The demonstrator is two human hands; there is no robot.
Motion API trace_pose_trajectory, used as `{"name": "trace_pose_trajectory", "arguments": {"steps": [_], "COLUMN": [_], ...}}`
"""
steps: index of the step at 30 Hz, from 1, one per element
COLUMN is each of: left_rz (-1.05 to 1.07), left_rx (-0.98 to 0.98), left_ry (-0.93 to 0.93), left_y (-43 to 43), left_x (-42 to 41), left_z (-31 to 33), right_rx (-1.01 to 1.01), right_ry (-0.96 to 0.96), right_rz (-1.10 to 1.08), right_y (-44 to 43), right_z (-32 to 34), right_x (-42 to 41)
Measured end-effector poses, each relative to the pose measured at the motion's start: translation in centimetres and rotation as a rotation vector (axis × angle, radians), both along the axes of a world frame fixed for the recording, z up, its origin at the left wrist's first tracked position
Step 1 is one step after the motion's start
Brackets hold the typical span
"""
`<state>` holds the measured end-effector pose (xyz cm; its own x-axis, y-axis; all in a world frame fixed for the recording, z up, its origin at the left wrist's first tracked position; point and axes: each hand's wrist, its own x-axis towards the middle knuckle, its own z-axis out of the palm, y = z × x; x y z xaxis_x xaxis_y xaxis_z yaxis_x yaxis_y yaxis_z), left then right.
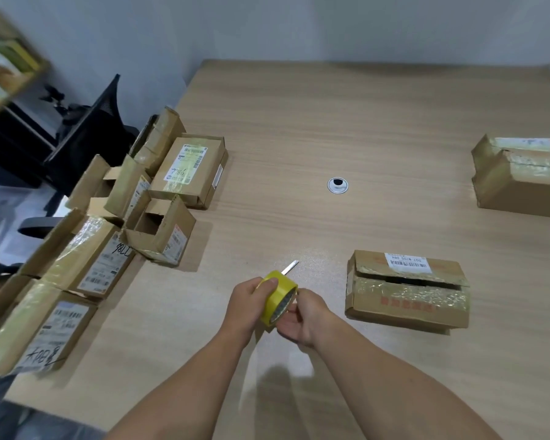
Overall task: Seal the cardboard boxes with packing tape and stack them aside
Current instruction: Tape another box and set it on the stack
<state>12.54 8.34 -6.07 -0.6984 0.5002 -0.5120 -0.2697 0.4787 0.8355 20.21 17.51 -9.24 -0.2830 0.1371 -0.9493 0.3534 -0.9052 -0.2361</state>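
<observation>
A yellow roll of packing tape (277, 296) is held above the table between both hands. My left hand (247, 304) grips its top and left side, and my right hand (300, 319) holds its lower right edge. Just beyond the roll a small silver blade (291, 267) lies on the table. To the right sits a cardboard box (407, 290) with a white label; its top flaps are slightly gaping. Another cardboard box (521, 176) stands at the far right edge. Several boxes (185, 168) crowd the table's left edge, some with open flaps (159, 230).
The wooden table (331, 122) has a round metal cable grommet (337, 185) in its middle. A black office chair (86, 134) stands left of the table, behind the boxes. A shelf (4, 68) is at the upper left.
</observation>
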Motion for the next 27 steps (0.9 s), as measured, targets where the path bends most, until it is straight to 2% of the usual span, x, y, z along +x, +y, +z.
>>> {"name": "trace_pose_trajectory", "arguments": {"steps": [4,6,9,11,17,22,27], "left_rz": [0.025,0.055,0.081,0.115,0.155,0.097,-0.007], "left_rx": [0.024,0.028,0.051,0.072,0.144,0.141,0.124], "left_ry": [0.012,0.007,-0.009,-0.016,0.009,0.036,0.076], "left_y": [-0.2,-0.3,-0.4,-0.5,-0.3,0.8,1.6], "left_x": [0.0,-0.1,-0.1,-0.3,-1.5,-1.0,-0.5], "left_z": [0.4,0.7,1.1,1.6,3.5,4.3,5.4], "right_rx": [-0.216,-0.298,-0.293,-0.276,-0.071,0.252,0.383], "right_ry": [0.005,0.047,0.094,0.118,0.150,0.042,0.029], "right_rz": [0.021,-0.077,-0.188,-0.188,-0.146,-0.046,-0.099], "right_y": [-0.4,-0.4,0.1,0.3,1.1,3.0,3.9], "right_z": [-0.6,-0.7,-0.6,-0.4,2.2,3.4,3.1], "right_x": [0.2,-0.1,-1.0,-1.5,-2.2,-1.4,-0.5]}}
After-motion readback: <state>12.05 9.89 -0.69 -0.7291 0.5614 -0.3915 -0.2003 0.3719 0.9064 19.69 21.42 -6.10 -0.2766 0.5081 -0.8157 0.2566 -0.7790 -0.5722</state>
